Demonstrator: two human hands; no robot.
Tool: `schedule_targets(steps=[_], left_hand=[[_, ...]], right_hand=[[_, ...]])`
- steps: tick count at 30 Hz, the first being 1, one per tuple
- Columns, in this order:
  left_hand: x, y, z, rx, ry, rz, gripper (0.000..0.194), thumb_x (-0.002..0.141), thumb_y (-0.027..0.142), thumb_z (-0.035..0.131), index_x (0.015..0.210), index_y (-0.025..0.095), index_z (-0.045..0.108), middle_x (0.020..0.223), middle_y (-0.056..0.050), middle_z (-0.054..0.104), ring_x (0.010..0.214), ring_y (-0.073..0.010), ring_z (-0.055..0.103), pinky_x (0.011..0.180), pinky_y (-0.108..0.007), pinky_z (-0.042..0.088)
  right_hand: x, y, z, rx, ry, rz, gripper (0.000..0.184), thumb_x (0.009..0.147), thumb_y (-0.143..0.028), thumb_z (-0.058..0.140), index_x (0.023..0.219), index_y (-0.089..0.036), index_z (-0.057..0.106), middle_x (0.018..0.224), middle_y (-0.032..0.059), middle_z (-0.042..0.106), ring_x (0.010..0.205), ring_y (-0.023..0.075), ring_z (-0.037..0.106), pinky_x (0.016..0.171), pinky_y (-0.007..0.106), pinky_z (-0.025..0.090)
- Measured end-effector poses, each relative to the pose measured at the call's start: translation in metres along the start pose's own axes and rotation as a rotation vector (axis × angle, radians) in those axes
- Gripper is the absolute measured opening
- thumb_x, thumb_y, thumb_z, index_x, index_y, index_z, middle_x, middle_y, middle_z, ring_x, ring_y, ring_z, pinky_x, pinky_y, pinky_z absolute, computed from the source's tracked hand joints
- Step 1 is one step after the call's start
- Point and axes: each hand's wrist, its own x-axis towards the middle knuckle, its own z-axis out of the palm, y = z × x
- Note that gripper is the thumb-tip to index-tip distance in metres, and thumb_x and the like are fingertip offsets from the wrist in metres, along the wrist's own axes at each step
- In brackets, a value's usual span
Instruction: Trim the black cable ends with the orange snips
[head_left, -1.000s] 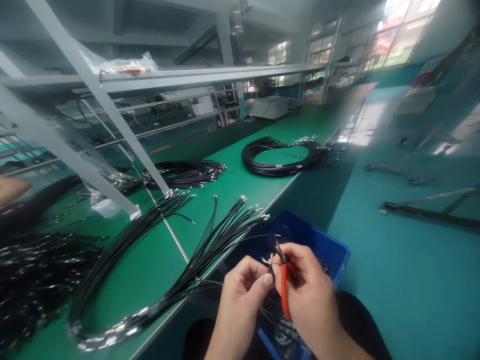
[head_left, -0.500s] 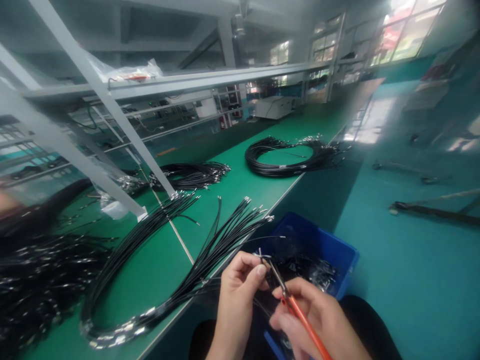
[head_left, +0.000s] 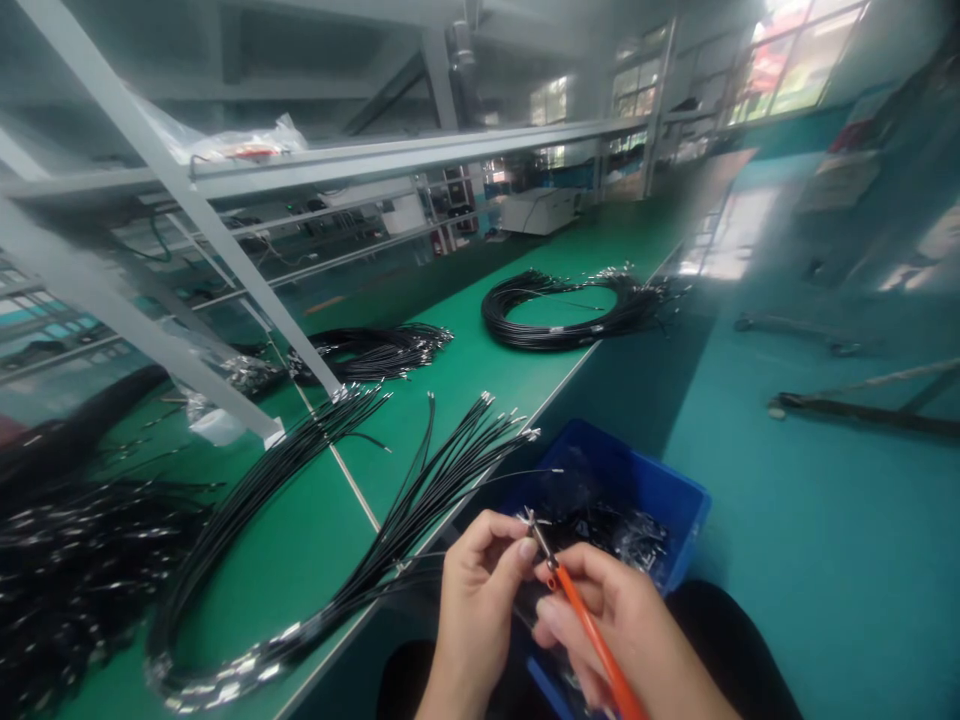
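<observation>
My left hand (head_left: 484,580) is closed in a pinch on a black cable, whose silvery end pokes out past the thumb. My right hand (head_left: 611,605) is wrapped around a pair of orange-handled pliers (head_left: 581,610). The slim metal jaws of the pliers meet the cable end at my left fingertips; whether they grip it is too small to tell. Just left of my hands, a large curved bundle of black cables (head_left: 247,490) with metal tips lies on the green bench (head_left: 300,545). One thin cable tip reaches out past the bench edge.
Below my hands stands a blue bin (head_left: 686,500) holding plastic-wrapped and dark pieces. More cable coils (head_left: 555,335) lie farther along the bench, and a dark heap of cables (head_left: 82,570) is at the left. Grey shelf posts (head_left: 247,270) rise from the bench.
The plier jaws have come closer to my left fingertips and now meet the cable end. My right hand has shifted slightly left with them. The whole view has moved a little.
</observation>
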Motion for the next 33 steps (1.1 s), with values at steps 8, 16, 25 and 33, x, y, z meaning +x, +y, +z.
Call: schedule_targets(steps=[8, 16, 25, 33], left_hand=[[0.0, 0.001, 0.002, 0.067, 0.002, 0.006, 0.006, 0.076, 0.023, 0.066, 0.075, 0.017, 0.063, 0.062, 0.002, 0.06, 0.058, -0.0123, 0.055, 0.058, -0.022, 0.045], [0.002, -0.001, 0.006, 0.14, 0.111, 0.057, 0.007, 0.074, 0.02, 0.066, 0.078, 0.017, 0.07, 0.069, -0.001, 0.063, 0.06, -0.0135, 0.056, 0.057, -0.023, 0.047], [-0.002, 0.0, 0.011, 0.316, 0.142, 0.168, 0.007, 0.075, 0.017, 0.063, 0.07, 0.018, 0.068, 0.067, -0.002, 0.065, 0.063, -0.0171, 0.06, 0.06, -0.025, 0.047], [-0.001, -0.004, 0.014, 0.417, 0.13, 0.255, 0.011, 0.077, 0.015, 0.059, 0.071, 0.019, 0.067, 0.067, -0.001, 0.063, 0.062, -0.017, 0.06, 0.058, -0.025, 0.045]], right_hand=[[-0.002, -0.001, -0.006, -0.007, -0.041, 0.002, 0.025, 0.069, -0.033, 0.068, 0.081, -0.017, 0.052, 0.05, -0.0032, 0.062, 0.024, 0.0027, 0.037, 0.028, 0.014, 0.026], [-0.007, 0.002, -0.019, 0.075, -0.196, 0.035, 0.032, 0.069, -0.039, 0.068, 0.083, -0.016, 0.05, 0.05, -0.0017, 0.061, 0.026, -0.0003, 0.034, 0.03, 0.011, 0.023], [-0.002, 0.001, -0.018, 0.085, -0.212, 0.022, 0.033, 0.07, -0.039, 0.068, 0.085, -0.016, 0.051, 0.053, -0.002, 0.062, 0.024, 0.001, 0.036, 0.028, 0.012, 0.024], [-0.001, 0.001, -0.018, 0.007, -0.155, 0.039, 0.028, 0.073, -0.038, 0.064, 0.084, -0.017, 0.05, 0.05, -0.0038, 0.061, 0.023, 0.0018, 0.036, 0.029, 0.014, 0.025]])
